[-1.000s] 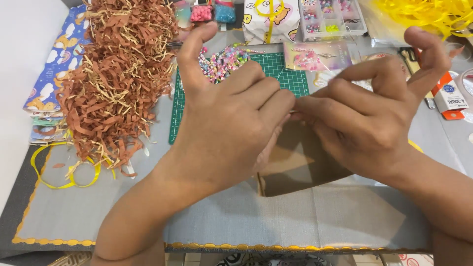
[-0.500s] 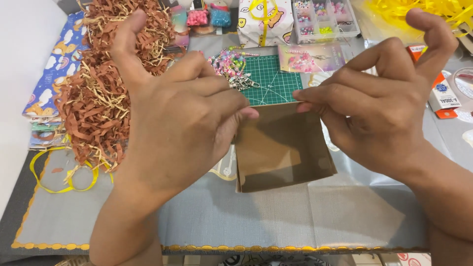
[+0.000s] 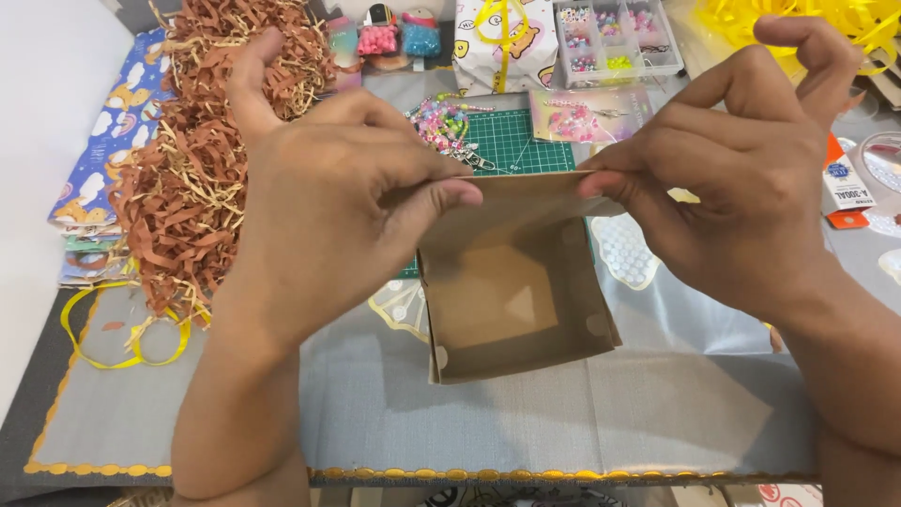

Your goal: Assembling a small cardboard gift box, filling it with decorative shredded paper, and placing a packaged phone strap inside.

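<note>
Fingers (image 3: 441, 199) pinching brown paper box (image 3: 514, 282)

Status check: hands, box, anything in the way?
Left hand and right hand both pinching box top rim. Box open, held above mat. Nothing blocking.

Left hand (image 3: 328, 188) and right hand (image 3: 741, 178) pinch brown paper box (image 3: 511, 291) – open; above grey mat (image 3: 582, 422).

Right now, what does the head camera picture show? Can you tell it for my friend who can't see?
Two bare hands hold a small brown cardboard box open by its far top edge, left hand and right hand pinching it above a grey mat. Brown shredded paper is piled at the left, with a green cutting mat and colourful beads behind.
</note>
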